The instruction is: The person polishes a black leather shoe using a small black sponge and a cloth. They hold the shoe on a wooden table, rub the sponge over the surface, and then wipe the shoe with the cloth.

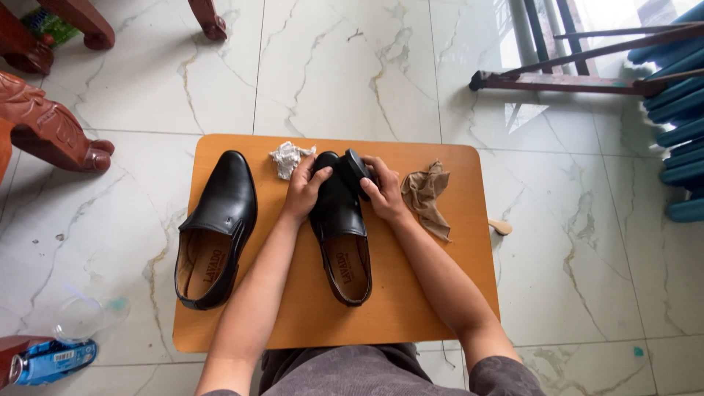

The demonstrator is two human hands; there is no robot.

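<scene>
Wooden table (433,293) with shoes (216,227), rags (429,194)

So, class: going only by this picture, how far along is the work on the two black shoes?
Done: both shoes are out on the wooden board, with a crumpled white wad and a tan cloth beside them. In hand: the left hand steadies the right-hand shoe while the right hand presses a black applicator to its toe. Left: the other shoe lies untouched.
</scene>
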